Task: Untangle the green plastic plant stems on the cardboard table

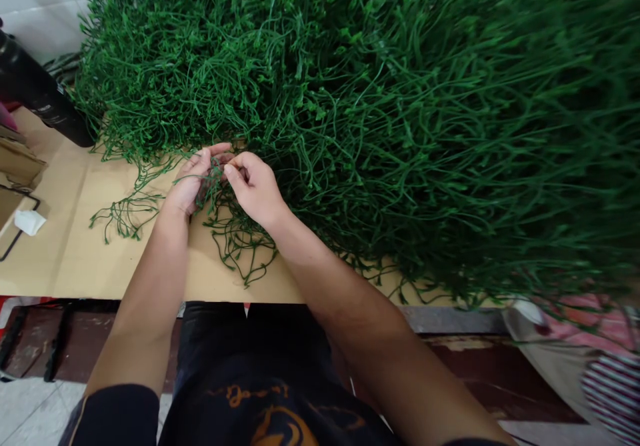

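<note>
My left hand [193, 178] is curled round a small bunch of thin green artificial stems [214, 183], palm turned inward. Close beside it, my right hand [254, 186] pinches at the same bunch with thumb and forefinger; the exact bit between those fingertips is too small to make out. Loose stems [127, 216] lie on the cardboard to the left of the left wrist, and more of them [245, 249] spread beneath the right hand. Behind both hands rises a big heap of green plastic stems [350, 99] with little forked tips.
Brown cardboard [80, 233] covers the table, its front edge near my waist. A black bottle [45, 93] leans at the left by a cardboard box [17, 159]. White tissue [30, 222] lies on a black wire frame. Striped fabric [613, 393] shows at lower right.
</note>
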The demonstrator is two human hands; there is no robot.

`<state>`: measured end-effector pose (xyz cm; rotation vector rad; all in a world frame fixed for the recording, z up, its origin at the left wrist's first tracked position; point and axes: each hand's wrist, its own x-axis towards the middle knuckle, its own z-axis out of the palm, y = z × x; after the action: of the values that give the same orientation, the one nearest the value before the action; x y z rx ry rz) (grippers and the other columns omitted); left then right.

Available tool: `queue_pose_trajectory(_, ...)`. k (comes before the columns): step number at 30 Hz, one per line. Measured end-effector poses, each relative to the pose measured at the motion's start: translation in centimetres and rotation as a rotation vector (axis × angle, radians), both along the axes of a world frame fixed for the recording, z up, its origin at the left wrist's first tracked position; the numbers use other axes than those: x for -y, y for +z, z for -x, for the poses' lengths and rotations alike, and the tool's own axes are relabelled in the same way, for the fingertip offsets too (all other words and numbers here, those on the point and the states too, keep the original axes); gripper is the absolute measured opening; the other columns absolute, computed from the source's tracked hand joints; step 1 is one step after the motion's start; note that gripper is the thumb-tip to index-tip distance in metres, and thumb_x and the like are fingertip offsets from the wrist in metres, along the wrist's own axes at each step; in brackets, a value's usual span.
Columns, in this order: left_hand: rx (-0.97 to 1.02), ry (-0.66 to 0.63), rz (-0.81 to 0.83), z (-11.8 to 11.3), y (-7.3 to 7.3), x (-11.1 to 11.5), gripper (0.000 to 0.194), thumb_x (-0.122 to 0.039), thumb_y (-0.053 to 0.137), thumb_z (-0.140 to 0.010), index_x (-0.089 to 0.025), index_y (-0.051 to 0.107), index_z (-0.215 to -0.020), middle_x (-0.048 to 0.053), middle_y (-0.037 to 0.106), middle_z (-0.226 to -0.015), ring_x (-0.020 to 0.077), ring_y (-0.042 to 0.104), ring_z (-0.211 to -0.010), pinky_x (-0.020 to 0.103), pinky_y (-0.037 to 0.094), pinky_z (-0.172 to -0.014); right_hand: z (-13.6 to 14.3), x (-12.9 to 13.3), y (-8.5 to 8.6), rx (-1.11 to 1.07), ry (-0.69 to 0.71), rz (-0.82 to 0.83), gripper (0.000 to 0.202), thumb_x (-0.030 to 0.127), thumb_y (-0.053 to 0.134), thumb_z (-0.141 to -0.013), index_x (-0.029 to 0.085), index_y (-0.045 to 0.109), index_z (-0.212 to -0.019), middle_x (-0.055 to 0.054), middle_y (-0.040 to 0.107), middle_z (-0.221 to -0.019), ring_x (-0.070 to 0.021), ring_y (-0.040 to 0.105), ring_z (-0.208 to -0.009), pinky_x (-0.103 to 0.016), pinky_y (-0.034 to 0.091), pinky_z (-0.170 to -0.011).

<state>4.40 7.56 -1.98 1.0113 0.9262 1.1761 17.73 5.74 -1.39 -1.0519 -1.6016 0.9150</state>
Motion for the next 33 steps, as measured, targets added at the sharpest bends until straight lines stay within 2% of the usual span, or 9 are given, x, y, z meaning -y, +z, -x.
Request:
queue_pose_trajectory(4, -0.022, -0.103, -0.049, 0.2, -0.1, 0.2, 0.035, -0.042, 0.063, -0.08, -0.017, 0.068, -0.105, 0.006, 0.072, -0.104, 0.0225, 0.064, -0.107, 0.036, 0.047, -0.099, 0.1, -0.1, -0.2, -0.009, 0.007, 0.005, 0.014, 0.031, 0.055, -0.082, 0.017, 0.052, -0.08, -0.003, 0.057, -0.08, -0.0137, 0.051, -0.076, -0.029, 0.043, -0.071)
queue_pose_trajectory(7, 0.002, -0.103, -0.049, 0.1, -0.1, 0.3, 0.034, -0.039, 0.065, -0.08, -0.017, 0.069, -0.105, 0.005, 0.072, -0.102, 0.0224, 0.065, -0.104, 0.035, 0.048, -0.096, 0.0, -0.2, -0.2, 0.048, 0.056, -0.013, 0.01, 0.025, 0.052, -0.083, 0.017, 0.053, -0.077, -0.003, 0.057, -0.078, -0.0137, 0.051, -0.074, -0.029, 0.043, -0.072)
queue_pose_trajectory(10, 0.033, -0.087, -0.023, 0.0, 0.0, 0.3, 0.03, -0.037, 0.06, -0.084, -0.016, 0.069, -0.103, 0.006, 0.072, -0.094, 0.0198, 0.067, -0.098, 0.032, 0.05, -0.091, -0.1, -0.2, -0.2, 0.089, -0.002, -0.071, 0.009, 0.02, 0.049, -0.083, 0.018, 0.052, -0.075, -0.002, 0.055, -0.077, -0.0134, 0.05, -0.074, -0.029, 0.043, -0.074)
queue_pose_trajectory(13, 0.048, -0.052, -0.01, -0.3, 0.2, 0.1, 0.026, -0.035, 0.057, -0.086, -0.013, 0.07, -0.089, 0.004, 0.07, -0.08, 0.0144, 0.068, -0.081, 0.025, 0.052, -0.078, -0.3, -0.2, -0.1, 0.12, -0.049, -0.122, 0.01, 0.02, 0.047, -0.083, 0.019, 0.048, -0.073, -0.002, 0.052, -0.077, -0.013, 0.048, -0.073, -0.029, 0.042, -0.072)
queue_pose_trajectory(18, -0.005, 0.133, 0.032, -0.9, 1.2, 0.1, 0.034, -0.036, 0.054, -0.088, -0.013, 0.063, -0.065, -0.002, 0.056, -0.056, 0.0076, 0.056, -0.052, 0.019, 0.047, -0.057, -0.5, 0.0, 0.0, 0.142, -0.017, -0.222, 0.021, 0.029, 0.04, -0.09, 0.02, 0.043, -0.071, -0.002, 0.045, -0.075, -0.0137, 0.045, -0.074, -0.029, 0.042, -0.074)
queue_pose_trajectory(22, 0.012, 0.188, 0.035, -1.2, 1.6, 0.2, 0.038, -0.03, 0.05, -0.09, -0.013, 0.055, -0.057, -0.004, 0.048, -0.049, 0.0045, 0.046, -0.043, 0.017, 0.038, -0.047, -0.4, 0.0, 0.1, 0.131, 0.128, -0.213, 0.023, 0.03, 0.036, -0.091, 0.021, 0.037, -0.07, -0.001, 0.042, -0.072, -0.0131, 0.043, -0.071, -0.028, 0.038, -0.072)
queue_pose_trajectory(27, 0.079, 0.25, 0.04, -1.2, 1.4, -0.2, 0.039, -0.024, 0.043, -0.094, -0.014, 0.049, -0.057, -0.006, 0.041, -0.045, 0.003, 0.038, -0.039, 0.014, 0.031, -0.042, 0.2, 1.6, 1.1, 0.184, 0.323, -0.061, 0.024, 0.025, 0.037, -0.089, 0.021, 0.029, -0.066, 0.003, 0.032, -0.063, -0.0101, 0.033, -0.06, -0.025, 0.03, -0.061)
queue_pose_trajectory(31, 0.231, 0.383, 0.113, -0.6, 1.5, -0.6, 0.039, -0.033, 0.033, -0.097, -0.018, 0.039, -0.061, -0.008, 0.028, -0.04, 0.0051, 0.029, -0.034, 0.016, 0.027, -0.038, 1.4, 4.7, 2.7, 0.228, 0.679, -0.124, 0.025, 0.025, 0.037, -0.089, 0.02, 0.029, -0.065, 0.003, 0.036, -0.063, -0.0094, 0.034, -0.06, -0.025, 0.027, -0.06)
queue_pose_trajectory(33, 0.275, 0.395, 0.116, -0.2, 1.6, -0.7, 0.039, -0.038, 0.036, -0.095, -0.018, 0.039, -0.062, -0.008, 0.029, -0.041, 0.0053, 0.03, -0.035, 0.016, 0.029, -0.039, 2.0, 5.8, 3.2, 0.224, 0.838, -0.189, 0.025, 0.024, 0.037, -0.089, 0.02, 0.031, -0.066, 0.002, 0.04, -0.064, -0.009, 0.035, -0.061, -0.025, 0.027, -0.06)
